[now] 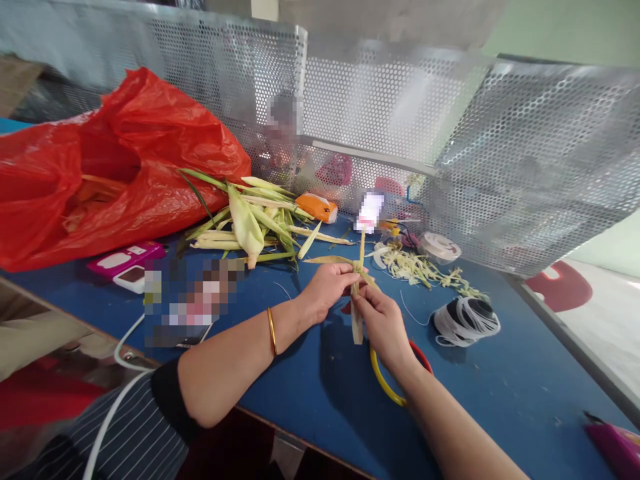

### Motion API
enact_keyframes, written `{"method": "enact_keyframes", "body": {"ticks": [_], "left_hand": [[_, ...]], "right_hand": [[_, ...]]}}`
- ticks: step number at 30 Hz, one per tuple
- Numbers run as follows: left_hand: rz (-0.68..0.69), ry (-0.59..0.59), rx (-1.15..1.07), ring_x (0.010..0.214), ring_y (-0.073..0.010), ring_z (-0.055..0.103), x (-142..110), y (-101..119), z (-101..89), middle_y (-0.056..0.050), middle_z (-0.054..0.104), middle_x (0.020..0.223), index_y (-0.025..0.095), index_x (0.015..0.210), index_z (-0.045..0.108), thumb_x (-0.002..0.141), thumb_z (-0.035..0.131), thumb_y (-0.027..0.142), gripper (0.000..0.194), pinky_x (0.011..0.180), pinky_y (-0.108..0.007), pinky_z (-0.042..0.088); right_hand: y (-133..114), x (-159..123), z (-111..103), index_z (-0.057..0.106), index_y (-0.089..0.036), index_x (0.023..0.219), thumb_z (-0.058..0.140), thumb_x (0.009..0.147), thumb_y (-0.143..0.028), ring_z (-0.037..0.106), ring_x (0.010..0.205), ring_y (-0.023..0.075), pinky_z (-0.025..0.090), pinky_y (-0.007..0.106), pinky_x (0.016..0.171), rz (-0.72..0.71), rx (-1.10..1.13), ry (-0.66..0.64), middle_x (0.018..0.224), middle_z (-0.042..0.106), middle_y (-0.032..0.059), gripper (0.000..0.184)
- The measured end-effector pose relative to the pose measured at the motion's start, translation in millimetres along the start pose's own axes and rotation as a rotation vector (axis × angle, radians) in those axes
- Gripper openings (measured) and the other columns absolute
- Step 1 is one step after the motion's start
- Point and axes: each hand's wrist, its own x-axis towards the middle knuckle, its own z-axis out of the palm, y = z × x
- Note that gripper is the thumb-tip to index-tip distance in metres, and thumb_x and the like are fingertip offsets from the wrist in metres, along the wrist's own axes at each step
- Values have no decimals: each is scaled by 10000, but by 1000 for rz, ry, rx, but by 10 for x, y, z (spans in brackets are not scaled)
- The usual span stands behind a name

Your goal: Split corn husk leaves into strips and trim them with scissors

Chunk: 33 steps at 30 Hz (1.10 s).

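Above the blue table, my left hand (327, 288) and my right hand (383, 323) meet with their fingers closed on strips of corn husk (357, 320). The strips cross where the fingertips pinch: one hangs down between the hands, one points up, and another reaches out to the left. A gold bangle (271, 331) circles my left wrist. Under my right hand and wrist lies a yellow and red ring (385, 383), partly covered by them. To the right stands a spool of white thread (465, 321), tipped on its side, with a loose end trailing left.
A pile of green corn husks (247, 227) lies beside a large red plastic bag (125, 167). Behind are an orange packet (317, 207), husk scraps (410, 263) and a tape roll (439, 247). A perforated metal screen (370, 100) bounds the table's back. A white cable (120, 350) crosses the left edge.
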Motion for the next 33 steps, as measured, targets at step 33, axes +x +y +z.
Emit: {"method": "enact_keyframes", "body": {"ticks": [33], "left_hand": [[52,37,-41,693,-130,676,37,18,-55,-79,756,822,126,846,737,828,592,112,147,742,-257,515]], "right_hand": [[-117,-147,67,574,-219,614,534,831,-327,539,557,156,408,259,520,2,50,-164,595,613,-3,246]]}}
